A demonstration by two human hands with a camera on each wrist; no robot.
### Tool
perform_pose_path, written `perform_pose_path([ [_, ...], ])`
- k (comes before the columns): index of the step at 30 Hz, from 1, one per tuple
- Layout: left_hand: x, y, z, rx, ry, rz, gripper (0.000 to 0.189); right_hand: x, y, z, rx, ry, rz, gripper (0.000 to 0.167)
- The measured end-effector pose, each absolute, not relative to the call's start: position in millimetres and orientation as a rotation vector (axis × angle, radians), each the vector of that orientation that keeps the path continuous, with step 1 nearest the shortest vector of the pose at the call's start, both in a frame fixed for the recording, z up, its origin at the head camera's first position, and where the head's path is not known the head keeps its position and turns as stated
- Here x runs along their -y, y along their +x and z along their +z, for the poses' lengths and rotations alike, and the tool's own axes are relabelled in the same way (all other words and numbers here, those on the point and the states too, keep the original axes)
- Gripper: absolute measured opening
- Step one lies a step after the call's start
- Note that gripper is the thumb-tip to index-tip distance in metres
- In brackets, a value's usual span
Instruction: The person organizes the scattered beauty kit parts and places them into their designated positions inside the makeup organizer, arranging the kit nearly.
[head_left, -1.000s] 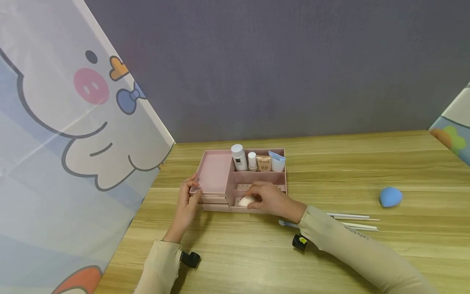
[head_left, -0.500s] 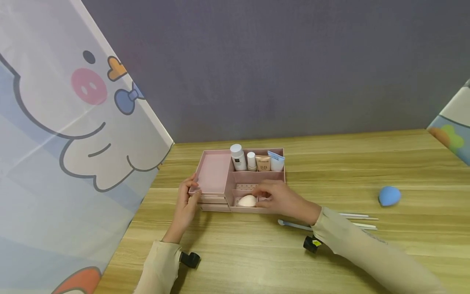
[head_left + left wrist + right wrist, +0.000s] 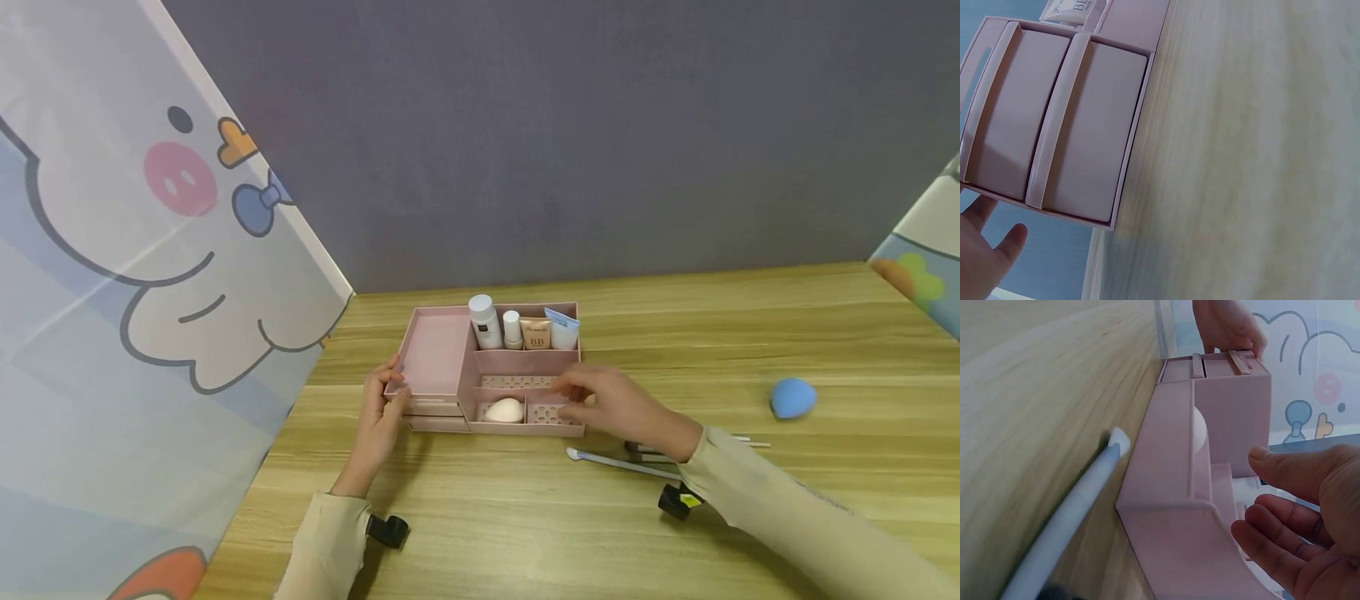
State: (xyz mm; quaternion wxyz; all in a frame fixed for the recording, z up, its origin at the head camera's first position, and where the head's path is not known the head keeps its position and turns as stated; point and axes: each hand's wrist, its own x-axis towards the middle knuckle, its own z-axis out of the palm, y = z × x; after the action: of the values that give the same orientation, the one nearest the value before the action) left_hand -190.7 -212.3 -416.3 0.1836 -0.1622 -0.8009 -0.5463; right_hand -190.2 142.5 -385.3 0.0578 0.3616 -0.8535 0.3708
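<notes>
A pink makeup organizer sits on the wooden table, with two drawers in its front left part. My left hand rests against its left side, fingers at the edge and thumb at the front corner. In the small front compartment lies a white egg-shaped makeup sponge. My right hand, fingers loosely bent and holding nothing, hovers at the organizer's right end; the right wrist view shows its thumb and fingers apart. A white bottle, a small white-capped bottle, a BB tube and a light blue tube stand in the back compartment.
A blue makeup sponge lies at the right on the table. Several makeup brushes lie near the right forearm, partly hidden by it; one pale blue brush points toward the organizer. A grey wall rises behind the table.
My right hand has let go of the white makeup sponge in the front compartment and moved right, away from it. My left hand stays at the organizer's side.
</notes>
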Motion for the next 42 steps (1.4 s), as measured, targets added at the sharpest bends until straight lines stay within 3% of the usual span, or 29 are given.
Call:
perform_pose_path([
  [42,212,-189,-415,2.274,-0.447,-1.550,0.015,-249,-192,-397,2.493,1.102,0.866,0.042],
])
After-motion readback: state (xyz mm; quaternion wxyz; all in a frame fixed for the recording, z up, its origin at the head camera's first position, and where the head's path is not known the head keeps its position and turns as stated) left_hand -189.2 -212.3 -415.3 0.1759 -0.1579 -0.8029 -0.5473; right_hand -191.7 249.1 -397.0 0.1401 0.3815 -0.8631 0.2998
